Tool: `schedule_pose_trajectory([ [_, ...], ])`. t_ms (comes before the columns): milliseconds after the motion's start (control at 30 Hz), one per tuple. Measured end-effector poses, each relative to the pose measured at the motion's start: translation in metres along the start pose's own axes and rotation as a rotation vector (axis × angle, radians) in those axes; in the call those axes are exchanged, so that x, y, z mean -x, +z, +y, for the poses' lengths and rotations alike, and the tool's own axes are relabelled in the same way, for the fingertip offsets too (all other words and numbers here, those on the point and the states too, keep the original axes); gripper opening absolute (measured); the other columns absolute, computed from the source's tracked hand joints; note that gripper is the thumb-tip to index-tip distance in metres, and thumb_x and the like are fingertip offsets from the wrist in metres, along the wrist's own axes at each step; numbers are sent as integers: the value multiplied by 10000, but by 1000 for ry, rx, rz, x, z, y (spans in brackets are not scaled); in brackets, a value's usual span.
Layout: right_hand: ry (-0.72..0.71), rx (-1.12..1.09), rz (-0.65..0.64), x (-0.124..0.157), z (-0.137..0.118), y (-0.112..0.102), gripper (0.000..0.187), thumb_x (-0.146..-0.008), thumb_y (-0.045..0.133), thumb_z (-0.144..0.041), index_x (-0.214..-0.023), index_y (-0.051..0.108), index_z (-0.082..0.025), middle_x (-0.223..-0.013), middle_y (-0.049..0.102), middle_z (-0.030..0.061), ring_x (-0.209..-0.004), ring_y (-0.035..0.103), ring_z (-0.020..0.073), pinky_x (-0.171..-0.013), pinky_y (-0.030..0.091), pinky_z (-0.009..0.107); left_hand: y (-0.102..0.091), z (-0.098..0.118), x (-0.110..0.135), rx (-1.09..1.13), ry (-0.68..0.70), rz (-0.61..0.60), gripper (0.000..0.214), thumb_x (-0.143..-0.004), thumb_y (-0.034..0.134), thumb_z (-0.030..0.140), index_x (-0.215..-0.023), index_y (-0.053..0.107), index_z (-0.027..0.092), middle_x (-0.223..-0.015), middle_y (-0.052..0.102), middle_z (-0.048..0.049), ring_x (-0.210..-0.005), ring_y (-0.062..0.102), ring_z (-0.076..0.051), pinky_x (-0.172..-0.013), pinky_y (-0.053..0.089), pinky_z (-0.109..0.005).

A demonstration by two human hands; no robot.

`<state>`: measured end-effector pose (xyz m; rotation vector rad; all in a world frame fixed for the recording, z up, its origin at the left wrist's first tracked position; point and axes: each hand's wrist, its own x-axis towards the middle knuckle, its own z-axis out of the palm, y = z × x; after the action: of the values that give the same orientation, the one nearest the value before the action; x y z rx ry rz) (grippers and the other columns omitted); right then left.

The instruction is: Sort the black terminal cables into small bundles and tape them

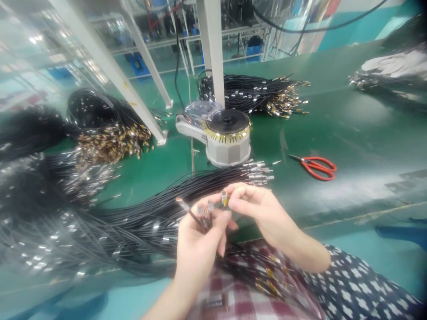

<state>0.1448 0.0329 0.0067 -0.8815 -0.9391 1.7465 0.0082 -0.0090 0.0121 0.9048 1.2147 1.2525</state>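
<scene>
My left hand [200,244] is closed around several black cables, whose silvery metal plugs [201,210] stick up above the thumb. My right hand [256,204] has thumb and index finger pinched at a small metal plug [224,195] with a bit of yellow tape on it, just beside the left fingertips. Behind both hands lies a long bundle of black cables [150,206], its silver plug ends pointing right. More cables with yellow-taped ends [270,282] rest across my lap on the checkered cloth.
A round white tape dispenser [228,149] with yellow tape pieces around its rim stands beyond the hands. Red-handled scissors [320,168] lie to the right. Other cable bundles [250,91] sit behind and at left [100,111]. White posts [213,53] rise from the green table [333,111].
</scene>
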Motion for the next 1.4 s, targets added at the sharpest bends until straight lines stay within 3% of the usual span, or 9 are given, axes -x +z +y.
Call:
schedule_pose_trajectory([
  [267,-25,66,52,-1,-2,3,140,-691,768,-244,-628,666,-172,-938,631,32,-856,585,163,-736,461,294,0,2,1,-7,-18,-9,288,-817,699,257,-1073,616,155,-600,665,5,-324,415,-20,-348,314,-134],
  [433,-66,73,104,3,4,8,132,-719,740,-250,-662,646,-177,-931,623,33,-826,577,165,-660,457,284,0,2,2,-9,-24,-9,297,-821,699,274,-1080,610,159,-597,659,6,-334,419,-21,-353,307,-131],
  [600,-105,65,152,9,11,16,143,-763,702,-259,-698,600,-183,-934,611,31,-669,537,118,-565,417,273,2,1,1,9,6,31,236,-842,674,320,-1015,625,167,-545,613,31,-325,415,-29,-343,274,-140],
  [733,-112,83,167,11,10,18,146,-770,697,-257,-696,595,-182,-933,608,31,-664,538,114,-648,443,302,3,1,-4,30,27,14,171,-862,643,303,-957,653,160,-527,590,33,-320,407,-38,-323,236,-154],
  [867,-148,158,170,9,7,16,148,-755,716,-275,-680,618,-192,-962,610,43,-816,582,174,-787,462,351,3,6,-4,40,4,12,178,-857,636,307,-941,648,151,-536,607,20,-319,369,-23,-334,206,-154],
  [1033,-199,227,178,8,8,15,128,-749,727,-274,-676,648,-205,-1001,617,39,-954,584,203,-939,416,374,0,12,0,22,-103,16,235,-747,753,288,-831,572,163,-498,583,42,-338,335,-9,-351,200,-126],
  [1267,-198,202,142,10,7,13,117,-787,703,-284,-706,672,-206,-1028,609,35,-987,582,196,-965,408,371,-3,13,-3,64,-139,26,236,-715,770,276,-755,579,144,-511,622,11,-330,366,-12,-347,209,-132],
  [1400,-209,225,142,9,7,14,146,-799,693,-280,-683,666,-195,-988,613,42,-942,595,189,-897,446,358,-3,11,-2,77,-117,16,202,-753,745,274,-765,597,138,-574,665,-13,-325,365,-6,-344,201,-141],
])
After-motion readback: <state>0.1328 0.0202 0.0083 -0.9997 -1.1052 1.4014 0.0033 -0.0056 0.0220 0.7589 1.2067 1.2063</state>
